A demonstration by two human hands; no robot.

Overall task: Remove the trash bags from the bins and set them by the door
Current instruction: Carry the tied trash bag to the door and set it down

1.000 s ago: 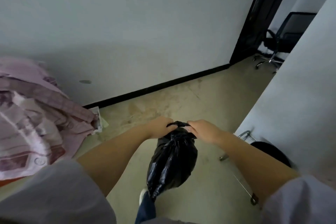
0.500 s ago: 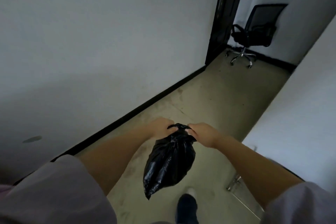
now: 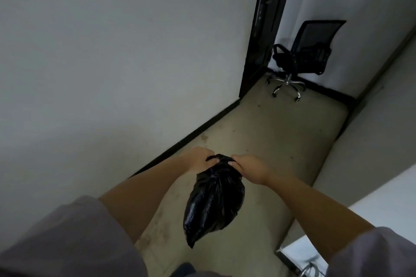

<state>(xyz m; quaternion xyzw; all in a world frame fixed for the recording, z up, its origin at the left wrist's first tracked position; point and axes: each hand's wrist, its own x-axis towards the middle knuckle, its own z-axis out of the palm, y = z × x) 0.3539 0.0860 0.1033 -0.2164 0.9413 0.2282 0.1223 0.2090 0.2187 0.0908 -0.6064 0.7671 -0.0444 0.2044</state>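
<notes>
A: Where do we have the trash bag?
B: Off the floor, our left hand and right hand both clenched on its gathered neck.
A: And ahead?
B: 1 office chair beside the dark door frame.

Top edge cuts off the door frame.

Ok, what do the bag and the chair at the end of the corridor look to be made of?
Trash bag: thin black plastic film, glossy, going by its crinkles and highlights; both hands grip its gathered neck. Office chair: the back looks like see-through black mesh in a dark frame, and the star base shines like chromed or polished metal.
</notes>
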